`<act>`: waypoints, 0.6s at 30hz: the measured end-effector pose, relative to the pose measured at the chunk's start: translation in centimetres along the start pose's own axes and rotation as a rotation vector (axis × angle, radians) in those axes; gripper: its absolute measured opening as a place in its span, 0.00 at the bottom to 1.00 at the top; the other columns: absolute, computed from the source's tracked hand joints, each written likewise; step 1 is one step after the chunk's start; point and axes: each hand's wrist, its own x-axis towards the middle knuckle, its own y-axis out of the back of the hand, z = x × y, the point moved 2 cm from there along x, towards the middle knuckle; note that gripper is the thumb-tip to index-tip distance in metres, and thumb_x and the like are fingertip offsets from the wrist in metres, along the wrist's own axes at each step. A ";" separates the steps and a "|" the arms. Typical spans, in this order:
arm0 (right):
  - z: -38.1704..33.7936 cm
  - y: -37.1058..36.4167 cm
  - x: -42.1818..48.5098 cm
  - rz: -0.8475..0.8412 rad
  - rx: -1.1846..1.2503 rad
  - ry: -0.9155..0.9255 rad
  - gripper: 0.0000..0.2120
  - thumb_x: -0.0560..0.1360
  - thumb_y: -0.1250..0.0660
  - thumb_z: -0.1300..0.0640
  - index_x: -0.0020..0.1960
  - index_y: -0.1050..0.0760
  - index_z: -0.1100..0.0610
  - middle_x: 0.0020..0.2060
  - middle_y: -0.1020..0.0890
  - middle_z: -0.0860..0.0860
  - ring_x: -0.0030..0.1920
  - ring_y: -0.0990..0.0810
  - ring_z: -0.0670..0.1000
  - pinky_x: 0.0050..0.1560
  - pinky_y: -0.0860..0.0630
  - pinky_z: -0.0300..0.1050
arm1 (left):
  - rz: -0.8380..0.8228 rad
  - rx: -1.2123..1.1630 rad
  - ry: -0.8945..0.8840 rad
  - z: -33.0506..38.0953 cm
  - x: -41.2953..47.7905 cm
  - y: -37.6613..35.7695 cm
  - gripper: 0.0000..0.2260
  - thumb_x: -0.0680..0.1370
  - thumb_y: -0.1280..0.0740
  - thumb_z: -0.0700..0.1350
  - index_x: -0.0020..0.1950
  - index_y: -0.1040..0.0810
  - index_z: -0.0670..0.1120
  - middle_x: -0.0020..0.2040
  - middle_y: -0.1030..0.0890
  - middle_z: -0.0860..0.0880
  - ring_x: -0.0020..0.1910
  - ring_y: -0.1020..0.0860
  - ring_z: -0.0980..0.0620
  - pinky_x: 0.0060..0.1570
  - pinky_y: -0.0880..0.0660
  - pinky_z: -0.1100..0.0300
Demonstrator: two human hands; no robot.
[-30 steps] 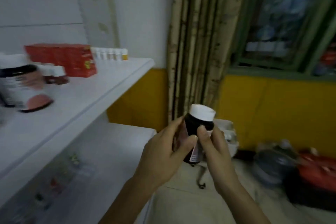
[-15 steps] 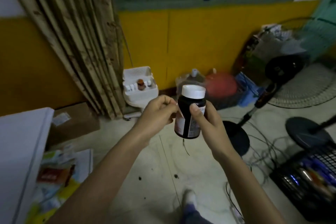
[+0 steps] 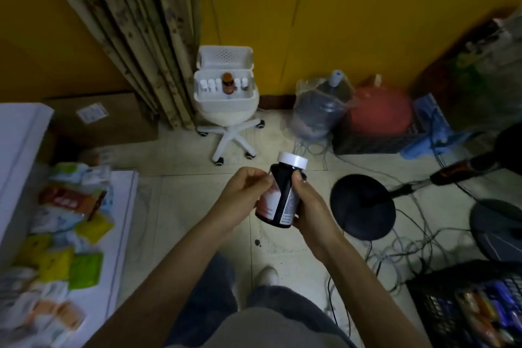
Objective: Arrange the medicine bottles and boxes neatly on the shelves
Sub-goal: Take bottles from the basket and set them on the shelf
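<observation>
Dark bottle (image 3: 282, 198) w/ white cap is tilted mid-air over the floor (image 3: 192, 178), well off the shelf (image 3: 22, 127). Right hand (image 3: 310, 209) wraps its side; left hand (image 3: 243, 198) pinches near the neck. If either grip slackens, it prob. drops and cracks.

One wide-angle camera, worn on the head, supplies the only view. It faces forward and steeply down at the pale tiled floor (image 3: 183, 206). Both forearms enter from the lower edge. The left hand (image 3: 243, 198) and right hand (image 3: 313, 206) meet near frame centre, close to the lens, around the dark white-capped medicine bottle (image 3: 284, 192). The yellow wall (image 3: 367, 22) fills the top. The white shelf unit (image 3: 22, 133) borders the left edge.
</observation>
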 end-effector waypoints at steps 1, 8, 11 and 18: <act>-0.3 -0.6 1.5 -0.025 0.004 -0.012 0.25 0.74 0.41 0.36 0.63 0.25 0.50 0.55 0.17 0.52 0.56 0.19 0.53 0.59 0.24 0.54 | 0.027 -0.022 0.019 0.3 1.1 0.3 0.05 0.79 0.36 0.48 0.50 0.24 0.47 0.53 0.19 0.46 0.54 0.21 0.49 0.58 0.26 0.51; -5.7 -7.7 14.3 -0.173 -0.223 0.061 0.19 0.78 0.46 0.42 0.62 0.26 0.49 0.54 0.17 0.46 0.54 0.20 0.40 0.52 0.27 0.30 | 0.077 -0.320 0.209 3.6 11.0 8.1 0.20 0.77 0.40 0.57 0.61 0.22 0.45 0.59 0.20 0.43 0.60 0.23 0.44 0.56 0.25 0.50; -9.0 -10.2 20.7 -0.177 -0.301 0.090 0.14 0.79 0.40 0.48 0.63 0.28 0.47 0.56 0.20 0.43 0.57 0.21 0.41 0.51 0.26 0.29 | 0.108 -0.301 0.184 6.2 16.6 12.3 0.17 0.81 0.44 0.52 0.58 0.24 0.42 0.56 0.22 0.42 0.47 0.21 0.47 0.43 0.25 0.57; -16.7 -11.5 31.4 -0.178 -0.437 0.013 0.25 0.75 0.33 0.51 0.70 0.34 0.46 0.57 0.20 0.48 0.55 0.20 0.48 0.51 0.20 0.48 | -0.108 0.002 0.225 11.1 25.9 19.7 0.21 0.79 0.46 0.62 0.55 0.22 0.49 0.50 0.16 0.47 0.49 0.18 0.48 0.45 0.24 0.57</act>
